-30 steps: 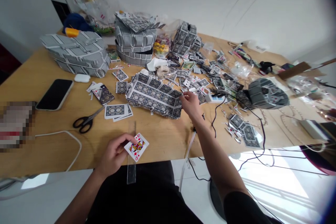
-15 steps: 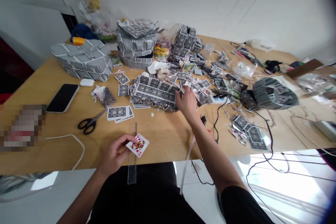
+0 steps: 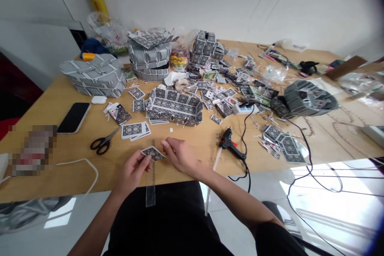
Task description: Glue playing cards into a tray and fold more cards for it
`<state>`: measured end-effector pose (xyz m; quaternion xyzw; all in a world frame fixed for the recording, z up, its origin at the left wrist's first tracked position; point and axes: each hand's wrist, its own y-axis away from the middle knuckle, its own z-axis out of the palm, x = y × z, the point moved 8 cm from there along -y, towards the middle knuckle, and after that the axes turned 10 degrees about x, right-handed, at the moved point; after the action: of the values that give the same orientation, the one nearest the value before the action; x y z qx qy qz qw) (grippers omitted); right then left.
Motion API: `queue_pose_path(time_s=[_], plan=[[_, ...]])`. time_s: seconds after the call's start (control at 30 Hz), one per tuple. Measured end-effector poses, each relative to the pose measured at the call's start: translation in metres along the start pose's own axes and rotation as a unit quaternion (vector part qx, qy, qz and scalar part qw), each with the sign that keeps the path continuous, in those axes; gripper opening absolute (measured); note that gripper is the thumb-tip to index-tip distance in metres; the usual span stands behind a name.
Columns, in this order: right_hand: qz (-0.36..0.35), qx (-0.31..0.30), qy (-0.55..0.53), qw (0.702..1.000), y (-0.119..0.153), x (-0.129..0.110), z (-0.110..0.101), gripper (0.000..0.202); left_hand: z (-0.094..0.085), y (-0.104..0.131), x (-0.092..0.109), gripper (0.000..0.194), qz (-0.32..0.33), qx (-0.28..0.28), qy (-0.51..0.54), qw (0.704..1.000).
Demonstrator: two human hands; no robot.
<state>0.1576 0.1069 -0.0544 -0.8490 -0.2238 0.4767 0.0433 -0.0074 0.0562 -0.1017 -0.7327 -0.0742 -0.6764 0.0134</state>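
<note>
My left hand [image 3: 135, 171] pinches a playing card [image 3: 153, 153] between thumb and fingers, its grey patterned back showing, above a clear ruler [image 3: 150, 192] that juts over the table edge. Close to the card's right corner is my right hand [image 3: 181, 156], fingers curled in; whether they grip the card or something small is hidden. Beyond the hands stands an open rectangular box [image 3: 175, 106] built from playing cards. Black-handled scissors [image 3: 103, 143] and a few loose cards [image 3: 133, 130] lie to the left. A black glue gun [image 3: 229, 142] rests at the right.
Woven card baskets [image 3: 96, 76] stand along the back, and a round one [image 3: 310, 98] sits at the right. Scattered cards and scraps cover the middle. A phone [image 3: 73, 118] lies at left. Black cables [image 3: 310, 160] trail over the front edge beside a white power strip [image 3: 244, 109].
My right hand has come back from the card box to the card in my left hand. That card showed a queen of diamonds; now its back shows. The glue gun is uncovered.
</note>
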Motion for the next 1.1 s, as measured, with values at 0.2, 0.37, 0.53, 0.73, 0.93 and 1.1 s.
queue_pose_path(time_s=[0.2, 0.37, 0.53, 0.73, 0.93, 1.1], plan=[[-0.014, -0.044, -0.010, 0.999, 0.016, -0.014, 0.015, 0.023, -0.004, -0.001, -0.001, 0.037, 0.001, 0.032, 0.018, 0.999], [0.024, -0.025, -0.020, 0.999, 0.028, -0.001, 0.019, 0.007, -0.004, 0.001, -0.003, 0.039, 0.001, 0.026, 0.010, 1.000], [0.048, 0.005, -0.036, 0.998, 0.035, 0.004, 0.016, 0.004, -0.001, 0.003, 0.000, 0.041, 0.014, 0.004, -0.012, 1.000], [0.108, 0.005, -0.050, 0.993, 0.040, 0.031, 0.024, 0.013, 0.003, 0.005, -0.002, 0.040, 0.035, -0.004, -0.032, 0.999], [0.107, 0.013, -0.099, 0.989, 0.041, 0.048, 0.026, 0.025, 0.003, 0.006, -0.005, 0.037, 0.062, -0.004, -0.039, 0.997], [0.108, 0.059, -0.112, 0.986, 0.045, 0.045, 0.022, 0.024, 0.003, 0.008, 0.003, 0.038, 0.084, 0.000, -0.045, 0.995]])
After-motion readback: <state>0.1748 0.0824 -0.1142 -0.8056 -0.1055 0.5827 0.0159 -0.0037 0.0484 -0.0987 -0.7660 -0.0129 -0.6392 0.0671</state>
